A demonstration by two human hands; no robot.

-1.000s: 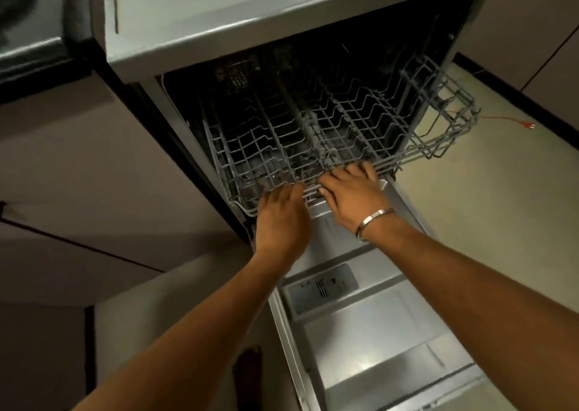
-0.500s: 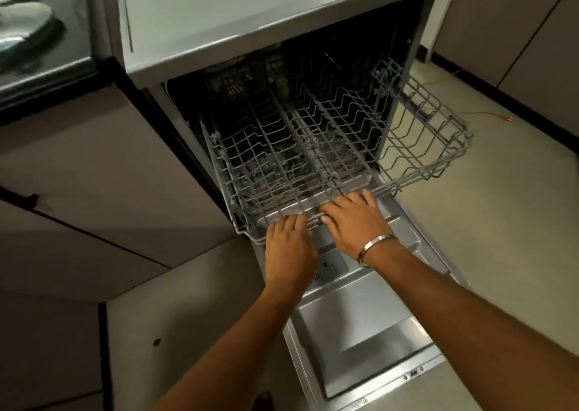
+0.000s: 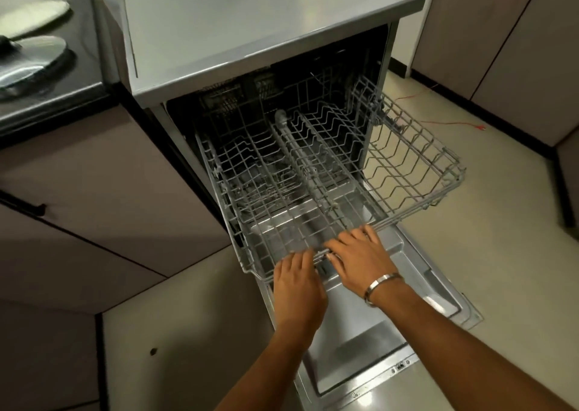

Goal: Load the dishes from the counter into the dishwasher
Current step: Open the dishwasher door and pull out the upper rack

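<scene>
Your left hand (image 3: 297, 288) and right hand (image 3: 360, 258) sit side by side on the front rail of the grey wire dishwasher rack (image 3: 313, 172), fingers curled over the top wire, both grasping it. The rack is drawn well out of the silver freestanding dishwasher (image 3: 250, 28) and hangs above the lowered stainless door (image 3: 369, 329); no dishes in it. Its far right corner juts past the machine's side, over the pale floor (image 3: 501, 254).

A plain metal bangle (image 3: 380, 286) rings your right wrist.

The dishes are on the dark counter (image 3: 78, 90) at upper left, well apart from the rack: a white oval plate (image 3: 34, 12) at the back and a shiny steel plate (image 3: 31, 59) nearer you (a dark item overlaps its left edge, too cropped to tell what). Brown cabinet fronts (image 3: 94, 175) run below the counter. A thin red wire (image 3: 454, 123) lies on the floor beyond the rack.
</scene>
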